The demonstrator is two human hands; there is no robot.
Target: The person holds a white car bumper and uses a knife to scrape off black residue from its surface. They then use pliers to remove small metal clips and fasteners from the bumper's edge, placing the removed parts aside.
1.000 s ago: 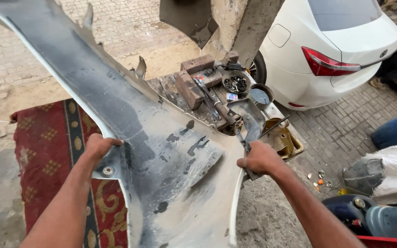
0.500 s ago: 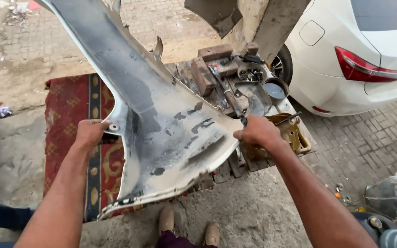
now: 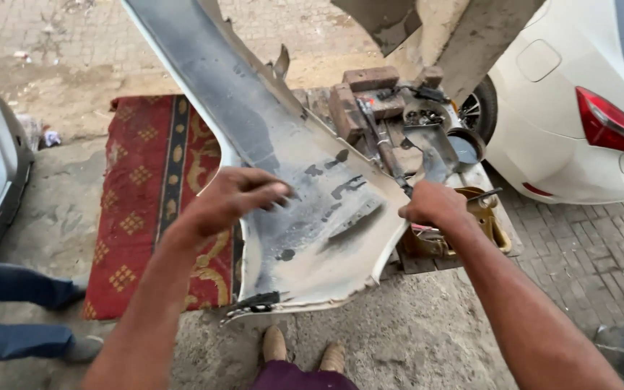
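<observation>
Centrally, a grey car bumper [image 3: 305, 195] runs from the upper left of the frame down to the lower middle, its inner face up and scuffed with dark marks. At its left edge the left hand [image 3: 229, 198] reaches over it, fingers [image 3: 269, 193] stretched forward and lying close together on the panel. At its right edge the right hand [image 3: 435, 206] is curled round the rim, fingers hidden underneath. Behind the bumper a low worktop [image 3: 500, 231] carries bricks [image 3: 370, 78] and tools. A red patterned rug [image 3: 153, 195] lies left of centre, a white car [image 3: 586, 108] stands at upper right.
</observation>
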